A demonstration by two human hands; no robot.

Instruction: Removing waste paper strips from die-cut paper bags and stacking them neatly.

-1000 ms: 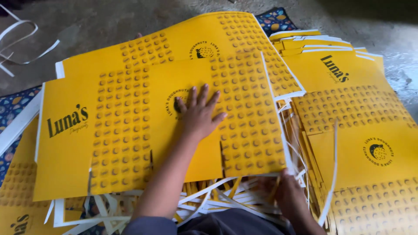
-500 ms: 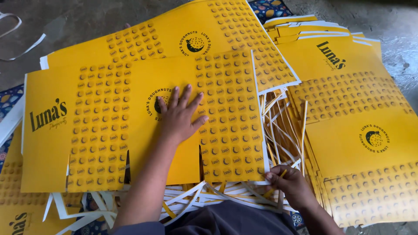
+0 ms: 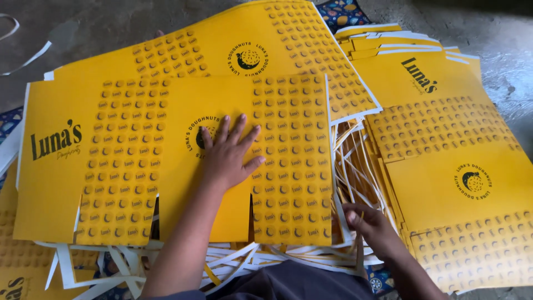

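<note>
A yellow printed cardboard sheet (image 3: pixel 127 161) with rows of small round marks lies on top of a pile. My left hand (image 3: pixel 227 155) presses flat on its middle, fingers spread, partly covering a round black emblem. At the sheet's lower right corner, my right hand (image 3: pixel 366 222) is curled around thin white and yellow trim strips (image 3: pixel 355 166). The strips lie tangled between this sheet and the stack to the right.
More yellow sheets lie beneath (image 3: pixel 266 44) and stacked on the right (image 3: pixel 444 172). Loose white offcut strips (image 3: pixel 127 261) pile at the near edge. A patterned blue mat (image 3: pixel 341 11) shows underneath, and grey concrete floor (image 3: pixel 83 22) lies beyond.
The top sheet has slid left and slightly nearer under my left hand. My right hand came out from under the sheet's edge and now grips strips by its lower right corner.
</note>
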